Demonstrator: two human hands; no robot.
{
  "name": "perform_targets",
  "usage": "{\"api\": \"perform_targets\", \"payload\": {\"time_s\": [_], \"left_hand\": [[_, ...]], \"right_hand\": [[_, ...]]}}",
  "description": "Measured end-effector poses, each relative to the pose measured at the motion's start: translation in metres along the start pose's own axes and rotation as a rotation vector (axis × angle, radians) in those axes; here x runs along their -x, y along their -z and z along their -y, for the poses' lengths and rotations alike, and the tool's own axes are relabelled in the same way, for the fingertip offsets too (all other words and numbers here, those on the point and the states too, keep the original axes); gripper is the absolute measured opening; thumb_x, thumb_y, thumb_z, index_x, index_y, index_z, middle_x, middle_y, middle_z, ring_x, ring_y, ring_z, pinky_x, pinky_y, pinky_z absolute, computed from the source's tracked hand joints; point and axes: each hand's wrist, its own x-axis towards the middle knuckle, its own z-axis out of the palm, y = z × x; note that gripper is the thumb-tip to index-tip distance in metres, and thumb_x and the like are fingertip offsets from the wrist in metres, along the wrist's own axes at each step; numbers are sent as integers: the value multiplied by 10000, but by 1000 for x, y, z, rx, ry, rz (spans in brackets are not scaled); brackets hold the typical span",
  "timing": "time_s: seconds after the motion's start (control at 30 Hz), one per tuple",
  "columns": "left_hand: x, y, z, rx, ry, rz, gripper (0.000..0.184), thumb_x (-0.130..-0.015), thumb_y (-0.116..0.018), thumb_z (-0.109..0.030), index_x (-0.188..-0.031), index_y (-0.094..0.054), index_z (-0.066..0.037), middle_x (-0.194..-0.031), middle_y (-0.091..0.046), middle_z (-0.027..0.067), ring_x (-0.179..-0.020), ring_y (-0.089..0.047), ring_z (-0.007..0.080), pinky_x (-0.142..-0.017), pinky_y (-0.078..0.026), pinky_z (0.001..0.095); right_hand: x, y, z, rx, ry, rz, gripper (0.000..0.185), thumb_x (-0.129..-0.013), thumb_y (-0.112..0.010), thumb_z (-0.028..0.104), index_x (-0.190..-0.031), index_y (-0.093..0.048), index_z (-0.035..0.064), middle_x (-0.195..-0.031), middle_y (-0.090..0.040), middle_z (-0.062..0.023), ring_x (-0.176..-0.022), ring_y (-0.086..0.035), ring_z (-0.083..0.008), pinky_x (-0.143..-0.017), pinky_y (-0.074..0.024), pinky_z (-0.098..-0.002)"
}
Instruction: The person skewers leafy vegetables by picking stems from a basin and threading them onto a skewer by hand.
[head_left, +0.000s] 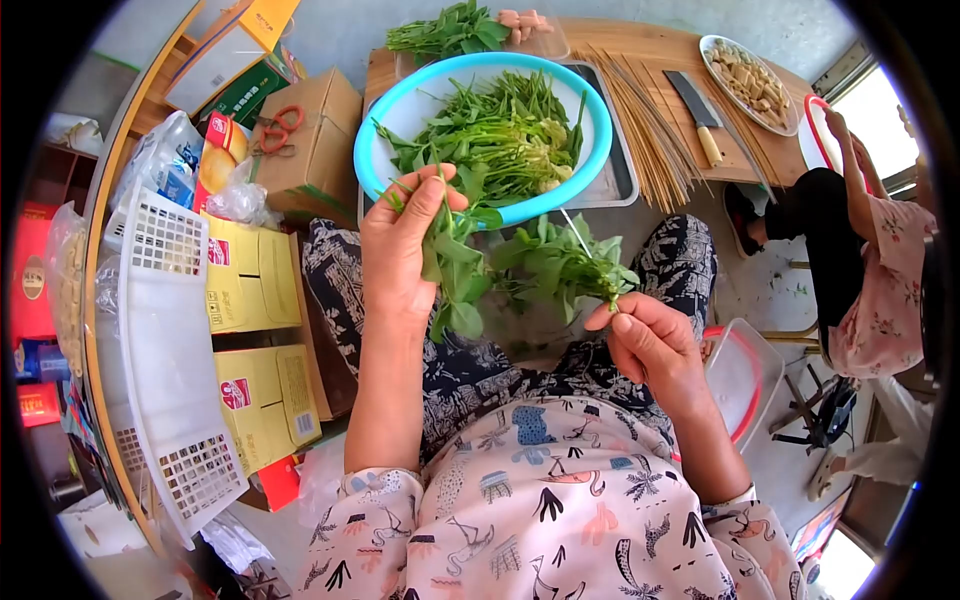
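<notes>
Between thumb and fingers, my left hand point(405, 235) pinches a sprig of leafy greens point(462, 285), its leaves hanging down over my lap. My right hand point(655, 340) is closed on the end of a bunch of leafy greens point(565, 265); a thin pale stick, which looks like a skewer, pokes out of the leaves toward the basin. Just beyond both hands stands a blue-rimmed basin point(597, 150), heaped with leafy greens point(500, 135) on long stems. Leaves partly hide where the two bunches come near each other.
On the wooden table point(640, 40) lie bamboo skewers point(640, 130), a cleaver point(695, 110) and a plate of cut pieces point(750, 85). More greens point(450, 32) sit behind the basin. Boxes point(250, 280), scissors point(280, 130) and a white basket point(170, 350) are at left. Another person point(880, 270) sits at right.
</notes>
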Motion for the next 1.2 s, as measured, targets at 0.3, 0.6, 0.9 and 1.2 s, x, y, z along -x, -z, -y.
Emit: {"api": "perform_targets", "payload": {"time_s": [0.3,0.6,0.9,1.2], "left_hand": [[28,0,3,31,152,122,219,-864,-635,-93,-1037,-619,39,-786,-621,62,-643,-554,113,-588,-437,231],[33,1,13,17,168,105,191,-849,-667,-116,-991,-642,9,-797,-618,46,-619,-512,92,-563,-396,209],[35,0,14,-28,191,102,192,-839,-671,-151,-974,-630,-21,-761,-592,25,-599,-500,81,-517,-388,202],[37,1,13,-9,210,122,157,-835,-664,-148,-946,-641,-39,-729,-577,14,-603,-480,85,-524,-368,210]], "right_hand": [[0,-26,19,121,-55,60,217,-971,-488,159,-1022,-637,10,-579,-415,76,-490,-321,-3,-437,-248,-176],[-3,-30,19,215,-84,62,210,-962,-490,140,-1004,-640,0,-610,-433,63,-509,-332,-10,-450,-274,-188],[-4,-29,17,246,-69,65,223,-965,-486,152,-999,-640,-6,-623,-435,51,-525,-342,-17,-459,-280,-199],[-5,-29,16,238,-71,71,229,-971,-481,163,-1008,-639,1,-606,-410,66,-517,-325,-10,-454,-259,-189]]}}
